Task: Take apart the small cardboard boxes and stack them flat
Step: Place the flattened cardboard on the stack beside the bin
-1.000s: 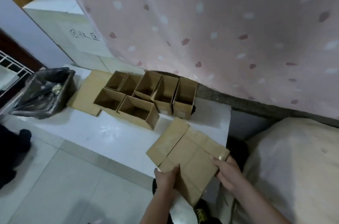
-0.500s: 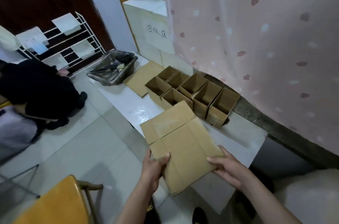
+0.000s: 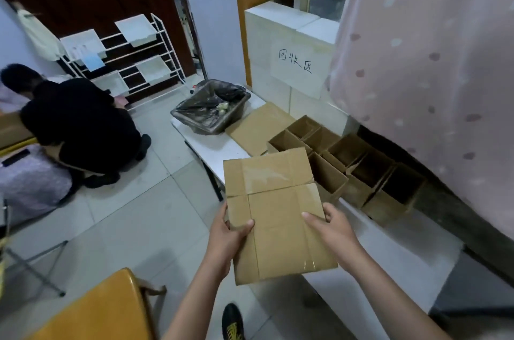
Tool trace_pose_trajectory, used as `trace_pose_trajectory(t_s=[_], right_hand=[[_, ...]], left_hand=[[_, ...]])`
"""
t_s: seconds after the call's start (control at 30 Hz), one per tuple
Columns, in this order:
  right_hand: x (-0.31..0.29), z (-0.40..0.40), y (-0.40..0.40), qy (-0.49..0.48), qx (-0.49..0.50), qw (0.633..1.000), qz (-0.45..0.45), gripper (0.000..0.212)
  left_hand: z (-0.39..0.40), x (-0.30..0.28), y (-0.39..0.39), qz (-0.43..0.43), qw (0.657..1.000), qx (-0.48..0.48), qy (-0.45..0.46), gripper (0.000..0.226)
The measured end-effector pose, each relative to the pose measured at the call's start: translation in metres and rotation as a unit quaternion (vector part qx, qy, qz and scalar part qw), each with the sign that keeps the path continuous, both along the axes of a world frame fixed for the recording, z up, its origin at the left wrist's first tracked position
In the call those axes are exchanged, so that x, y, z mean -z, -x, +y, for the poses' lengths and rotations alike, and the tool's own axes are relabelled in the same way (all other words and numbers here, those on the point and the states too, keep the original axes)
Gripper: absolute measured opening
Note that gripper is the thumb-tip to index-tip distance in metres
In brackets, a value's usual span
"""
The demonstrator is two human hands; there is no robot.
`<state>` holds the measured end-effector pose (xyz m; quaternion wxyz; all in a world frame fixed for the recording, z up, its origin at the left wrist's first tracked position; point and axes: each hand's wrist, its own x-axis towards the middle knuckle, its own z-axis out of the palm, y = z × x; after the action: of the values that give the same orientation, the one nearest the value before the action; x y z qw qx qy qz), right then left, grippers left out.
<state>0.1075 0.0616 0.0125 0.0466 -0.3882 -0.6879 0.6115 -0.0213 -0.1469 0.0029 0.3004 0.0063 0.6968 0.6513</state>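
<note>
A flattened brown cardboard box [image 3: 274,208] with clear tape on it hangs in the air before me, above the front edge of a low white table [image 3: 211,144]. My left hand [image 3: 226,239] grips its left edge, thumb on top. My right hand [image 3: 332,231] holds its right edge the same way. Several open small cardboard boxes [image 3: 370,172] stand in a cluster on the table beyond it. A flat cardboard sheet [image 3: 256,128] lies on the table to their left.
A bin lined with black plastic [image 3: 212,107] sits at the table's far end. A person in black [image 3: 80,122] crouches on the tiled floor at left, near a white rack [image 3: 133,61]. An orange chair [image 3: 97,309] stands at the bottom left. A pink curtain [image 3: 434,61] hangs at right.
The view has swung left, showing more of the room. The flattened box has turned from slanted to nearly upright in my hands and moved a little left, with both grips kept.
</note>
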Motion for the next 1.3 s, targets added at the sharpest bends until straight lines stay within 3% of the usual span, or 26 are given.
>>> trace_pose_trajectory(t_s=[0.17, 0.33, 0.5, 0.83, 1.0, 1.23, 1.3], right_hand=[[-0.004, -0.048, 0.068, -0.060, 0.046, 0.997, -0.006, 0.036], [-0.011, -0.077, 0.118, -0.088, 0.068, 0.994, -0.010, 0.059], [-0.019, -0.086, 0.165, -0.092, 0.089, 0.992, 0.000, 0.063], [-0.016, -0.065, 0.264, -0.077, 0.129, 0.988, 0.029, 0.036], [0.008, -0.040, 0.327, -0.048, 0.166, 0.984, 0.032, 0.048], [0.035, -0.010, 0.410, -0.021, 0.219, 0.975, -0.014, 0.058], [0.040, 0.002, 0.430, -0.013, 0.219, 0.975, -0.044, 0.069]], left_hand=[[-0.021, -0.001, 0.071, 0.042, 0.999, -0.004, 0.030, 0.045], [-0.040, -0.019, 0.132, 0.087, 0.994, 0.018, 0.060, 0.046], [-0.045, -0.033, 0.185, 0.103, 0.992, 0.032, 0.069, 0.046], [-0.016, -0.025, 0.290, 0.100, 0.990, 0.051, 0.079, 0.047], [0.026, -0.025, 0.366, 0.191, 0.960, 0.124, 0.165, 0.054], [0.078, -0.027, 0.463, 0.196, 0.939, 0.186, 0.213, 0.051], [0.090, -0.024, 0.483, 0.193, 0.935, 0.199, 0.219, 0.052]])
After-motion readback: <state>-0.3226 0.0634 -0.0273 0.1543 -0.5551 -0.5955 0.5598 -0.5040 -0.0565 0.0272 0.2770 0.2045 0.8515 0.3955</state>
